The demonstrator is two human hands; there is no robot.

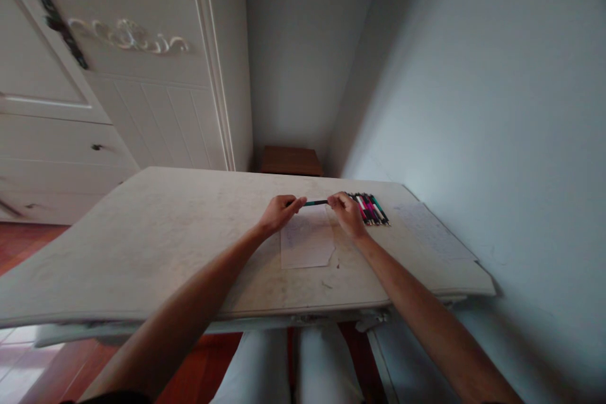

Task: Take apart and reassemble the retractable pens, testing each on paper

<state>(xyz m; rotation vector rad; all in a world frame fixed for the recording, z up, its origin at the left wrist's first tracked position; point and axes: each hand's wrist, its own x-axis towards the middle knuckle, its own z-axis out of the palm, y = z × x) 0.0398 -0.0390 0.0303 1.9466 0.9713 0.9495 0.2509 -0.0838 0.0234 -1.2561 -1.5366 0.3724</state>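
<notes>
A slim dark pen with a teal section (315,202) is held level above the table, stretched between my two hands. My left hand (281,211) is closed on its left end, thumb toward the middle. My right hand (348,211) pinches the other end. Below them a sheet of paper (307,243) lies on the table, its lower right corner cut or folded. Just beyond my right hand a row of several pens (372,208) in black, pink, white and teal lies side by side, partly hidden by that hand.
The pale, stained table (189,233) spreads to both sides. Another written sheet (430,230) lies at its right edge against the wall (497,107). A white cabinet (165,76) stands at the left. Behind the table is a brown wooden box-like piece (291,161).
</notes>
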